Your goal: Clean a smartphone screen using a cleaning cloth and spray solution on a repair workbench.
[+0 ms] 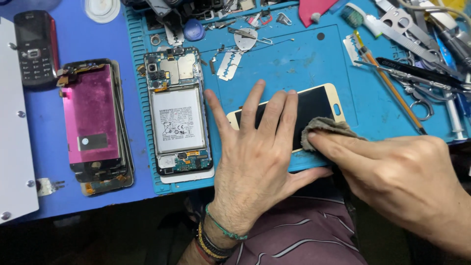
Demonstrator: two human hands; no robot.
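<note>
Left hand [255, 147] flat, open, pinning gold-rimmed phone screen [314, 105] on blue mat [294, 64]; right hand [392, 172] pinching grey cloth [326, 128] on screen. Risk: razor blade [229, 64] just beyond screen, hard pressure cracking glass.

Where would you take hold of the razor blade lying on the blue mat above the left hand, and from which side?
Take the razor blade by its two short ends, coming straight down. It lies flat on the mat, slanted, with sharp long edges; pinching the ends avoids them. The mat around it looks mostly bare.
</note>
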